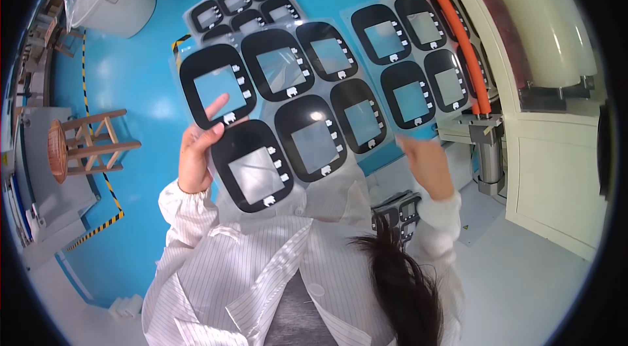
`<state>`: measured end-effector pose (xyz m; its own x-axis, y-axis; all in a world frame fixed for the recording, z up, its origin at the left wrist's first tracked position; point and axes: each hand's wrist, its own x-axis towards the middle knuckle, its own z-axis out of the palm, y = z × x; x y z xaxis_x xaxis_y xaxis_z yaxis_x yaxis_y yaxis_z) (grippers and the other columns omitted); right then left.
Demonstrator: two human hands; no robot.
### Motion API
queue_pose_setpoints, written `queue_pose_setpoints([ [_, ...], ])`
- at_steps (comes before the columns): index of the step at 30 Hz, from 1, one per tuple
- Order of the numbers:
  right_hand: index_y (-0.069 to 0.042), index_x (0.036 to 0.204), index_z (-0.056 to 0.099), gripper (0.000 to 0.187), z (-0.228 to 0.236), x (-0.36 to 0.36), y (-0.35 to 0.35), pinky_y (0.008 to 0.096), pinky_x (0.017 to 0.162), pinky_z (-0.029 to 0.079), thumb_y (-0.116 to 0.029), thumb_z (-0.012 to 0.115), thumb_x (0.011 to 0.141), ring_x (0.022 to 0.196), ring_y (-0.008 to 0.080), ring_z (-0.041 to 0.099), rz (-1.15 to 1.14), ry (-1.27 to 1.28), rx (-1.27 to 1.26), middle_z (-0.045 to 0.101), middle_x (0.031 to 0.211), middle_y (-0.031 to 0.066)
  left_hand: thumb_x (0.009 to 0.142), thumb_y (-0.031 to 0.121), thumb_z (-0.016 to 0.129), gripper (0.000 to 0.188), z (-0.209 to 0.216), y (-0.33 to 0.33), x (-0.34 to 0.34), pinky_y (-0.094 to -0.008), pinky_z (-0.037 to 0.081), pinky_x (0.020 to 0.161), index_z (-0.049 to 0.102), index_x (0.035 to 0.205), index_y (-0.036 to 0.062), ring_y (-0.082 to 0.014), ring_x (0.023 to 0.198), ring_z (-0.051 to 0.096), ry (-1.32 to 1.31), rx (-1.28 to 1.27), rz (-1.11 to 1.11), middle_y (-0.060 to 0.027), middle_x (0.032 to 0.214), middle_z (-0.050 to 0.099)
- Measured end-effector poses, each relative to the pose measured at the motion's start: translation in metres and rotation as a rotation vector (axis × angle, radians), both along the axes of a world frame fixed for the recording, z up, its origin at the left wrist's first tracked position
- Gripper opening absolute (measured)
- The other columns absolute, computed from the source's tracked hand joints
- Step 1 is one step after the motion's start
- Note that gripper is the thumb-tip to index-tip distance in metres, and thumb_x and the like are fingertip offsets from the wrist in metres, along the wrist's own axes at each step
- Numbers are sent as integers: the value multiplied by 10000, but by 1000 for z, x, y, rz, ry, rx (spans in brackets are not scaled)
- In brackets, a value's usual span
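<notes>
Blue workshop floor, with one printed sheet held up

Glossy blue floor [150, 163] is marked off with black-and-yellow tape [113, 195]; a round-seated wooden stool [59, 151] and a lined white bin [118, 6] are set to the left. The right side is taken up by a cream machine [556, 176] fitted with a pale roller [533, 25] and orange bars [476, 68].

A clear plastic sheet [288, 131], printed with six black rounded frames in two rows of three, is held tilted before the striped white coat [216, 267]. Its left edge is clasped in the grip of the left hand [195, 153], thumb laid over the near face. The right hand [428, 164] is placed by the lower right edge, fingers bent; because of blur, whether the film is pinched there cannot be told.

As far as can be judged, the work is partway along: one sheet is lifted and not yet set down. A similar sheet [401, 73] is seen partly behind the orange bars, another printed sheet [243, 17] beyond, and a lower stack [409, 210] beside the right sleeve. Which of these are finished is not shown.
</notes>
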<state>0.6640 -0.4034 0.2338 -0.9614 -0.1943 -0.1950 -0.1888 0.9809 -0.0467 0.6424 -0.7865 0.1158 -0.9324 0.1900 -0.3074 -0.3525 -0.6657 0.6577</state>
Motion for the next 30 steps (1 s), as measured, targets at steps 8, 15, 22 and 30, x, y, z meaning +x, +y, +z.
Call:
queue_pose_setpoints([
  [8,-4,1004,614,223,0,21,76,283,779,481,-208,538,954,872,147,609,-597,-26,-998,637,959,57,872,141,536,624,19,-49,9,-322,487,903,294,1430,2,-248,1015,626,160,43,322,-217,1160,604],
  [15,-3,1022,557,219,-15,1,101,372,933,445,-212,518,968,1000,211,574,-509,149,-1415,592,1037,88,889,136,509,567,44,-29,19,-317,463,945,335,1414,15,-226,1056,609,296,100,433,-187,1181,597],
  [22,7,1088,583,251,40,28,105,300,850,501,-203,529,961,929,156,603,-384,246,-1437,624,1023,66,878,61,536,434,45,-10,9,-262,507,838,491,1306,9,-174,927,649,320,135,541,-136,1055,656],
  [30,6,1090,582,228,52,28,83,276,764,443,-173,534,958,784,118,491,-315,245,-1610,606,989,41,874,77,546,453,42,-9,5,-262,494,858,483,1318,10,-174,939,645,316,167,507,-151,1063,657],
])
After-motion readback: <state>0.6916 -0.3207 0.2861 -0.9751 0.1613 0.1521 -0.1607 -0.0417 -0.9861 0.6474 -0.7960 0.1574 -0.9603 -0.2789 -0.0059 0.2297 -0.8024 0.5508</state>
